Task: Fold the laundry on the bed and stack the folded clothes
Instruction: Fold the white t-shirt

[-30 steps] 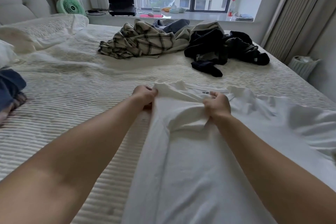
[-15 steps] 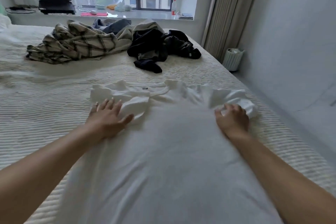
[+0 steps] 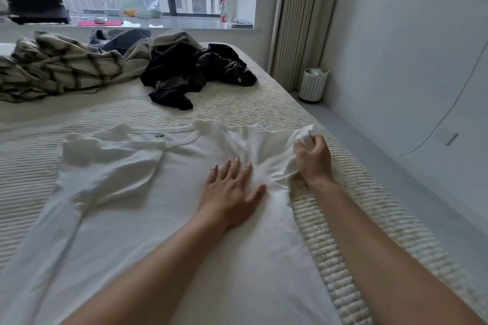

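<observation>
Pressing my left hand point(image 3: 232, 192) flat on the white shirt point(image 3: 148, 219), I have the fingers spread and straight, palm down on the cloth just right of the chest's middle. The shirt lies face up on the bed point(image 3: 343, 232), its body running from my near side up toward the collar point(image 3: 169, 137), which points away from me. Wrinkles fan out in the cloth from under my left fingertips toward my right hand.

My right hand point(image 3: 313, 161) is just beside the left, a little farther off and nearer the bed's right edge. Its grip is curled round the shirt's right sleeve point(image 3: 303, 134), pinching a bunch of white cloth that sticks up above the knuckles. The sleeve is lifted a little off the bed there, while the shoulder next to it stays down.

On the far left side the other sleeve point(image 3: 105, 150) lies folded in over the chest, well apart from both hands.

Beyond the collar, well apart from the shirt, a dark heap of clothes point(image 3: 190, 71) sits on the bed, with a plaid garment point(image 3: 60, 66) touching it on the left. Past the bed's far corner a small bin point(image 3: 313, 84) stands on the floor by the curtain point(image 3: 303, 13).
</observation>
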